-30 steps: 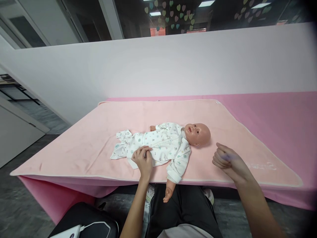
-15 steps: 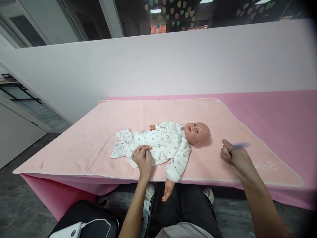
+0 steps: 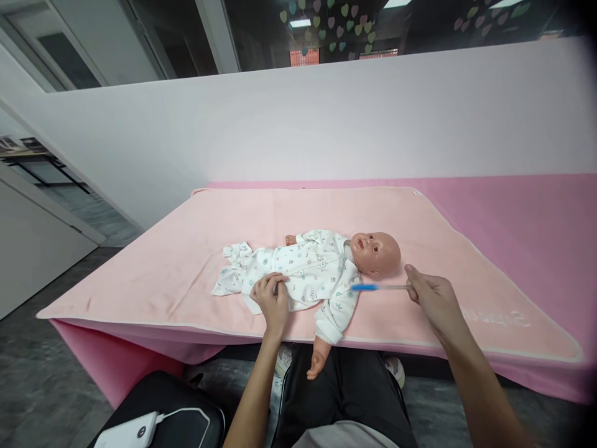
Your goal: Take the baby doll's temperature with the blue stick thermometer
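Observation:
A baby doll (image 3: 375, 254) lies on its back, head to the right, in a white patterned outfit (image 3: 308, 267). One doll arm hangs over the table's front edge. My left hand (image 3: 272, 295) rests at the doll's hip with fingers curled and pressed together on the cloth; what lies under the fingertips is partly hidden. To the right of the doll's head, my right hand (image 3: 433, 298) is closed on the end of a thin stick with a blue, brush-like tip (image 3: 364, 287). That tip points left, in view over the doll's near shoulder and sleeve.
A peach blanket (image 3: 153, 274) lies under the doll, over a pink tablecloth (image 3: 527, 230). Behind the table stands a white wall (image 3: 326, 124). At lower left, a white power bank (image 3: 128, 431) with a cable sits on a black seat (image 3: 163, 392).
My right hand has turned and moved a little left, swinging the blue-tipped stick from pointing right to pointing left towards the doll. My left hand stays at the doll's hip.

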### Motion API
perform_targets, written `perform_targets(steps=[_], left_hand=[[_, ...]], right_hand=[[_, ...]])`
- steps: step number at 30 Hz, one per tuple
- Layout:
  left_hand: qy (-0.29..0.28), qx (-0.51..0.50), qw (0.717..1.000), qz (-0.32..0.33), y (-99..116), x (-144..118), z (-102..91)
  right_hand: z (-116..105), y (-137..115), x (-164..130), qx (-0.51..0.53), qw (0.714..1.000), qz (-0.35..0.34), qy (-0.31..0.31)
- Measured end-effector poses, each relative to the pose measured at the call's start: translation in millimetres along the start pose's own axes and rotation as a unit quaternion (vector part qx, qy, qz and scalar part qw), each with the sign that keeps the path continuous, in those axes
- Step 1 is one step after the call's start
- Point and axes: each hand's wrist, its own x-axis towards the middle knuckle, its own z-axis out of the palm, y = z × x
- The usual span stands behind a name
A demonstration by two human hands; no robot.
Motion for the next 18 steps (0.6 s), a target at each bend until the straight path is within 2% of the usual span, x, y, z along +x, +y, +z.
perform_targets(steps=[3, 10, 18], left_hand=[[-0.002, 0.002, 1.000, -0.001, -0.3, 0.0, 0.1], [0.009, -0.015, 1.000, 0.004, -1.4, -0.3, 1.2], [0.011, -0.011, 1.000, -0.002, -1.5, -0.2, 1.7]], right_hand=[[1.1, -1.7, -3.0, -0.009, 0.999, -0.022, 0.023], [2.7, -4.1, -10.4, 0.007, 1.000, -0.009, 0.005], [3.7, -4.7, -11.4, 0.007, 1.000, -0.003, 0.026]])
